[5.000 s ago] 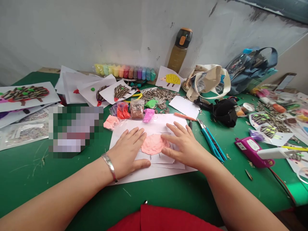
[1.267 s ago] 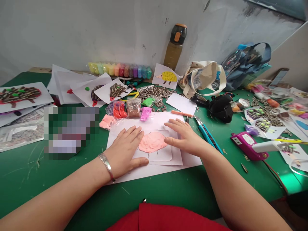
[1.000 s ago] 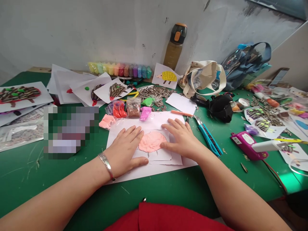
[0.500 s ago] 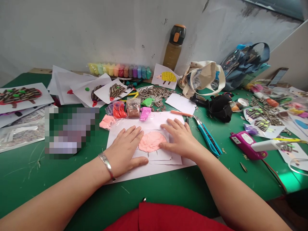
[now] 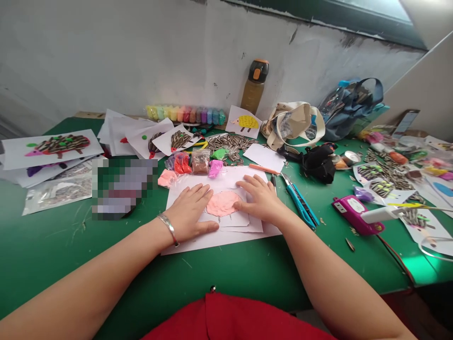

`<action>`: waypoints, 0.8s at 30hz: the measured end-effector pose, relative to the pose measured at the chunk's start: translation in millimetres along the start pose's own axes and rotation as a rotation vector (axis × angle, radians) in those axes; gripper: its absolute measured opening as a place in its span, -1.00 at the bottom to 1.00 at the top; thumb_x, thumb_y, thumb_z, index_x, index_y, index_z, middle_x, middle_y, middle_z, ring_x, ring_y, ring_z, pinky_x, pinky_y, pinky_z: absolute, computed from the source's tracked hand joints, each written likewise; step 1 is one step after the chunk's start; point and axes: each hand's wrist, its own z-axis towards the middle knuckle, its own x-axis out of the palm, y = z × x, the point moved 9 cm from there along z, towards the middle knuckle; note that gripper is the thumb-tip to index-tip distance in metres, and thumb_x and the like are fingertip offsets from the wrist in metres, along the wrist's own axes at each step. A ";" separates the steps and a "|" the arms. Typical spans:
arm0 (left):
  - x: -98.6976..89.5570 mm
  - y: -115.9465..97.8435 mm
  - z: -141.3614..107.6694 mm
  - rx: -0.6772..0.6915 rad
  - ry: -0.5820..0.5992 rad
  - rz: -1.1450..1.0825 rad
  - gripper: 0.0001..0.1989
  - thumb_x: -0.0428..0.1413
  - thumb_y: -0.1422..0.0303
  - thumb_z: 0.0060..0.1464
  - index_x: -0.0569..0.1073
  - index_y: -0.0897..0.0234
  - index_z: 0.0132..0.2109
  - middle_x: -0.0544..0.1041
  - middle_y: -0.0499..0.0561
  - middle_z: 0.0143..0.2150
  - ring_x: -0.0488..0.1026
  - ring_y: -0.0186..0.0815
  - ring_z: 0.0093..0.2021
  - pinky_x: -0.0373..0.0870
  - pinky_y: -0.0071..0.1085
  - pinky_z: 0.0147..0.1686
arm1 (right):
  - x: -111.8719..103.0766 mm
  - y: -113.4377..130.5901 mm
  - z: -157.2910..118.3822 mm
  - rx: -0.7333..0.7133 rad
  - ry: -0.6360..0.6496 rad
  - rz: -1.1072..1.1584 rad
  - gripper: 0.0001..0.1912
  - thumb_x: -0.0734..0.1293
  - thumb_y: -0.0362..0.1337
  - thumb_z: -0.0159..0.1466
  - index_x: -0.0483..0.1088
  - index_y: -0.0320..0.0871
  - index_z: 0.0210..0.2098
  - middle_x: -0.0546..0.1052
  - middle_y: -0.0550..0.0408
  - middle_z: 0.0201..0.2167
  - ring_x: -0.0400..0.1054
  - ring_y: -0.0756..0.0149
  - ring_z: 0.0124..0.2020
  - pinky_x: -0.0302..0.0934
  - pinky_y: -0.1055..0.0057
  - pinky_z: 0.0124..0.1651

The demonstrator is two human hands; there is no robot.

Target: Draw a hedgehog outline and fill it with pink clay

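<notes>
A flattened oval of salmon-pink modelling clay (image 5: 222, 204) covers a drawn outline with short leg lines on white paper (image 5: 253, 225). My left hand (image 5: 191, 213) lies flat with fingers spread on the paper, at the left side of the clay. On the right, my right hand (image 5: 261, 198) rests with spread fingers, its thumb touching the clay's edge. Neither hand grips anything. Just behind are a lump of pink clay (image 5: 167, 178) and bags of red clay (image 5: 182, 164), brown clay (image 5: 200, 162) and magenta clay (image 5: 215, 168).
A blue utility knife (image 5: 300, 203) with its blade out lies right of the paper. Sunflower seeds (image 5: 233, 146) are heaped behind. A magenta power strip (image 5: 357, 215), a black pouch (image 5: 318, 163) and a bottle (image 5: 255, 85) stand around. Seed-covered hedgehog pictures (image 5: 63, 146) lie at left.
The camera view has tilted up and turned a little left, so things sit shifted in the frame. Both hands stay almost still on the paper beside the clay.
</notes>
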 end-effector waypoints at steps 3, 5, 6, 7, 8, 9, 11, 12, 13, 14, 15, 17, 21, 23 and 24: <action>-6.1 -2.2 0.4 -0.002 -0.004 0.010 -0.13 0.03 -0.09 0.06 0.09 0.39 0.34 0.01 0.30 0.39 -0.10 0.08 0.38 -0.10 0.02 0.28 | -3.3 1.4 1.4 0.000 0.003 -0.025 -0.38 0.27 0.11 0.18 0.24 0.10 0.19 0.11 0.02 0.34 -0.17 -0.15 0.35 -0.30 -0.36 0.22; -9.5 -3.5 0.9 0.001 -0.006 0.024 -0.16 0.05 -0.08 0.05 0.12 0.35 0.33 0.06 0.29 0.38 -0.05 0.09 0.36 -0.05 0.01 0.26 | -7.5 2.3 2.2 0.002 -0.004 -0.067 -0.39 0.26 0.10 0.19 0.25 0.08 0.19 0.13 -0.02 0.33 -0.15 -0.16 0.34 -0.30 -0.36 0.22; -10.7 -4.1 1.2 0.005 -0.006 0.032 -0.17 0.06 -0.07 0.04 0.13 0.35 0.32 0.08 0.30 0.37 -0.02 0.09 0.35 -0.03 0.00 0.26 | -9.8 2.8 2.8 0.004 -0.010 -0.090 -0.39 0.26 0.10 0.19 0.25 0.06 0.19 0.13 -0.04 0.32 -0.14 -0.16 0.34 -0.32 -0.36 0.22; -11.6 -4.9 1.6 0.013 -0.007 0.041 -0.17 0.07 -0.07 0.04 0.14 0.36 0.31 0.10 0.31 0.36 0.00 0.10 0.35 -0.02 0.00 0.25 | -11.8 3.5 3.5 0.004 -0.014 -0.107 -0.38 0.26 0.09 0.20 0.25 0.04 0.20 0.13 -0.07 0.32 -0.15 -0.16 0.34 -0.33 -0.35 0.23; -12.2 -5.6 2.1 0.022 -0.009 0.049 -0.17 0.08 -0.06 0.04 0.15 0.38 0.31 0.12 0.32 0.35 0.01 0.10 0.34 -0.01 0.00 0.24 | -13.4 4.6 4.4 -0.001 -0.016 -0.115 -0.38 0.26 0.08 0.20 0.25 0.02 0.20 0.13 -0.09 0.32 -0.14 -0.16 0.34 -0.33 -0.34 0.23; -12.8 -6.0 2.5 0.030 -0.015 0.055 -0.18 0.08 -0.06 0.04 0.16 0.39 0.30 0.13 0.33 0.34 0.02 0.11 0.33 0.00 0.00 0.24 | -14.4 6.1 5.4 -0.009 -0.014 -0.116 -0.38 0.26 0.06 0.20 0.25 0.00 0.20 0.14 -0.09 0.32 -0.13 -0.15 0.34 -0.31 -0.32 0.24; -14.3 -6.0 3.4 0.040 -0.037 0.057 -0.19 0.08 -0.06 0.04 0.18 0.41 0.29 0.17 0.34 0.31 0.06 0.11 0.31 0.02 0.02 0.22 | -15.3 10.0 7.4 -0.035 -0.001 -0.100 -0.43 0.25 0.04 0.23 0.28 0.00 0.18 0.19 -0.08 0.29 -0.06 -0.09 0.32 -0.23 -0.24 0.26; -15.1 -5.6 3.7 0.041 -0.051 0.054 -0.19 0.07 -0.07 0.05 0.19 0.41 0.28 0.18 0.34 0.31 0.08 0.12 0.30 0.03 0.02 0.21 | -17.0 11.3 8.1 -0.041 -0.007 -0.093 -0.46 0.23 0.03 0.25 0.29 0.00 0.17 0.21 -0.07 0.29 -0.03 -0.06 0.32 -0.19 -0.20 0.26; -15.8 -4.8 3.9 0.040 -0.066 0.051 -0.20 0.06 -0.08 0.06 0.20 0.41 0.28 0.19 0.34 0.30 0.08 0.12 0.29 0.04 0.03 0.21 | -20.5 12.2 8.3 -0.042 -0.036 -0.092 -0.47 0.21 0.02 0.26 0.30 0.00 0.17 0.20 -0.07 0.29 -0.03 -0.04 0.32 -0.15 -0.17 0.26; -16.2 -3.8 4.1 0.038 -0.078 0.048 -0.20 0.04 -0.08 0.08 0.20 0.41 0.28 0.19 0.34 0.30 0.08 0.13 0.29 0.04 0.04 0.21 | -26.1 12.9 7.6 -0.043 -0.087 -0.098 -0.49 0.19 0.00 0.28 0.30 -0.01 0.18 0.18 -0.08 0.30 -0.04 -0.04 0.32 -0.14 -0.15 0.26; -15.8 -2.7 4.4 0.034 -0.084 0.045 -0.20 0.03 -0.09 0.09 0.20 0.41 0.28 0.18 0.34 0.31 0.08 0.13 0.30 0.03 0.04 0.21 | -32.9 14.1 5.8 -0.052 -0.153 -0.104 -0.50 0.17 -0.02 0.30 0.29 -0.02 0.18 0.16 -0.09 0.31 -0.06 -0.03 0.33 -0.13 -0.15 0.25; -13.2 -0.3 5.1 0.026 -0.081 0.039 -0.18 0.03 -0.09 0.08 0.18 0.42 0.29 0.14 0.35 0.33 0.03 0.15 0.32 -0.01 0.06 0.22 | -44.6 19.1 -1.9 -0.107 -0.280 -0.104 -0.54 0.15 -0.05 0.33 0.32 -0.04 0.16 0.15 -0.10 0.31 -0.05 -0.01 0.33 -0.12 -0.13 0.25; -7.3 4.1 6.9 0.006 -0.073 0.007 -0.16 0.09 -0.08 0.03 0.16 0.38 0.31 0.09 0.34 0.36 -0.03 0.14 0.35 -0.05 0.08 0.24 | -30.1 31.8 -21.1 -0.298 -0.196 -0.065 -0.56 0.14 -0.06 0.35 0.34 -0.04 0.14 0.29 -0.05 0.24 0.07 0.06 0.28 -0.06 -0.07 0.27; -5.8 5.7 6.9 -0.005 -0.077 -0.009 -0.16 0.09 -0.08 0.02 0.16 0.33 0.31 0.09 0.31 0.36 -0.04 0.13 0.35 -0.06 0.08 0.25 | -13.7 33.5 -30.1 -0.336 -0.100 -0.109 -0.49 0.14 -0.05 0.35 0.22 -0.06 0.23 0.24 -0.04 0.28 0.05 0.04 0.29 -0.13 -0.15 0.29; -5.2 6.4 6.6 -0.010 -0.079 -0.015 -0.16 0.09 -0.08 0.03 0.16 0.32 0.32 0.07 0.30 0.37 -0.05 0.12 0.36 -0.07 0.07 0.26 | -7.3 32.8 -33.6 -0.332 -0.074 -0.132 -0.46 0.13 -0.05 0.36 0.15 -0.07 0.28 0.24 -0.05 0.28 0.05 0.05 0.29 -0.17 -0.18 0.30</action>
